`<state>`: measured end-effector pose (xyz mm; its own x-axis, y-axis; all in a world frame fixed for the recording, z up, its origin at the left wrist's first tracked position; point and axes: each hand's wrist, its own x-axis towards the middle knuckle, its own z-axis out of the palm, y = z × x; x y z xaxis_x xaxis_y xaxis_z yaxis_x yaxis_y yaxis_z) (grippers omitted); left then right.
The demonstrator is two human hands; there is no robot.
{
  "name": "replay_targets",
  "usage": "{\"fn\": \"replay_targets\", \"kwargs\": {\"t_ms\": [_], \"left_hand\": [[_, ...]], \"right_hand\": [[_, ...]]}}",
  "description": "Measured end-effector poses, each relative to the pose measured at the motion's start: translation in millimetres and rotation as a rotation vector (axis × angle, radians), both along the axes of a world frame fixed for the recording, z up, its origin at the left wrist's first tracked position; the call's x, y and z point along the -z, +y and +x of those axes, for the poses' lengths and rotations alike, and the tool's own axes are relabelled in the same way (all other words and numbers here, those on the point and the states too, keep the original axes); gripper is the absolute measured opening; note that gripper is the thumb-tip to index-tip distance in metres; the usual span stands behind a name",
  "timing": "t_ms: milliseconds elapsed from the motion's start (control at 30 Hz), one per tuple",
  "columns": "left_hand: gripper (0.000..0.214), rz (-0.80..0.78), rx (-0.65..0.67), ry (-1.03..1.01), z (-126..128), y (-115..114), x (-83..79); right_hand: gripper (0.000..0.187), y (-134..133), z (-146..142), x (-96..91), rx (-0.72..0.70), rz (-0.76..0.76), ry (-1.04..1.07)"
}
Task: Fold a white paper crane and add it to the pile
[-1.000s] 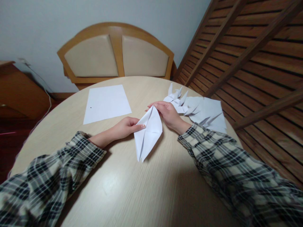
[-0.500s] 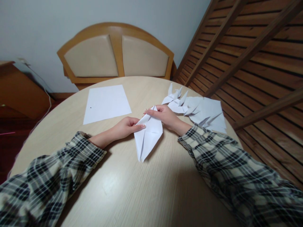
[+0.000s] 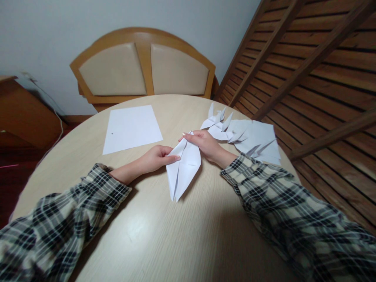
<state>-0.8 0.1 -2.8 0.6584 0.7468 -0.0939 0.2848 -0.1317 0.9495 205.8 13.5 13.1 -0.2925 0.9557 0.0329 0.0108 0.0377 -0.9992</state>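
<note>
A white folded paper [image 3: 183,168], a long kite-like shape with its point toward me, lies on the round pale wooden table [image 3: 164,235]. My left hand [image 3: 157,157] is curled, its fingertips pressing on the paper's left edge. My right hand [image 3: 205,144] grips the paper's upper flap at the far tip, fingers pinched on it. Both sleeves are plaid.
A flat white sheet [image 3: 131,127] lies at the far left of the table. Several folded white paper figures [image 3: 246,137] are piled at the right edge. A wooden chair with padded back [image 3: 143,68] stands behind the table. Slatted wooden panels [image 3: 317,70] lean at right.
My right hand has folded the raised upper flap down and leftward, flattening it toward the paper's centre. The left hand has stayed in place.
</note>
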Motion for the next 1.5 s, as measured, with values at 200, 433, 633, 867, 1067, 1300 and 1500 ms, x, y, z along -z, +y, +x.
{"fn": "replay_targets", "kwargs": {"t_ms": [200,433,633,867,1067,1300,1500], "left_hand": [[0.033,0.005,0.015,-0.003,1,0,-1.7],[0.033,0.035,0.02,0.0,2,-2,-5.1],[0.034,0.03,0.016,0.016,1,-3,-5.3],[0.035,0.0,0.017,0.006,1,-2,-3.0],[0.034,0.004,0.014,0.0,1,-1,-2.7],[0.033,-0.009,0.021,-0.019,0,-2,-2.6],[0.033,-0.01,0.024,-0.022,0,0,-1.4]], "right_hand": [[0.032,2,1,5.6,-0.036,0.027,0.091],[0.032,2,0,10.8,-0.028,0.089,0.168],[0.037,4,-1,9.9,0.009,0.038,0.203],[0.059,6,5,-0.6,0.111,-0.017,0.108],[0.049,0,-1,1.0,0.074,0.095,-0.039],[0.047,1,0,1.4,0.097,0.115,-0.074],[0.048,-1,0,1.2,0.101,0.113,-0.058]]}}
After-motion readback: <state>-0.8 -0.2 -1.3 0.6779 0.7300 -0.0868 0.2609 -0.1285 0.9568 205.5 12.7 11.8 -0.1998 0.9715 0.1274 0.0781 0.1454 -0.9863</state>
